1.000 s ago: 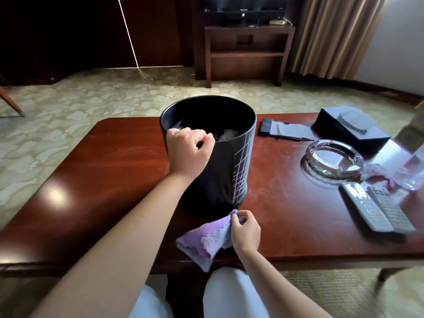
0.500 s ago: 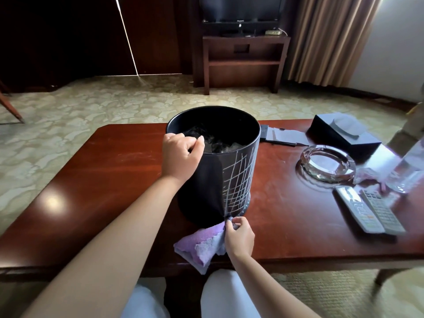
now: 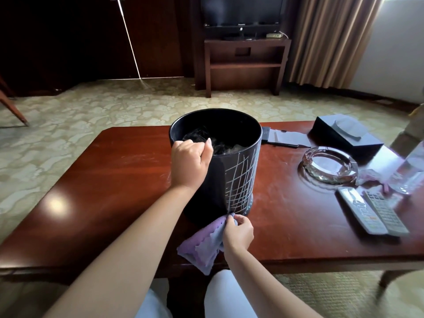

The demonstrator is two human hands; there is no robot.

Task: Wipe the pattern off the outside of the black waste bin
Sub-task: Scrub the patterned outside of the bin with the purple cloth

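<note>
Little has shifted: the right hand (image 3: 238,231) stays low, fingers pinching the purple cloth (image 3: 204,245) against the black waste bin (image 3: 220,171) base near the table (image 3: 110,180) front edge; left hand (image 3: 190,162) fingers curl over its rim.

No legible text anywhere. Small logo on TV (image 3: 241,13) bezel too blurred to read. Key markings on two remotes (image 3: 372,208) too small to make out. Black box (image 3: 344,136) unlabelled on visible faces.
</note>
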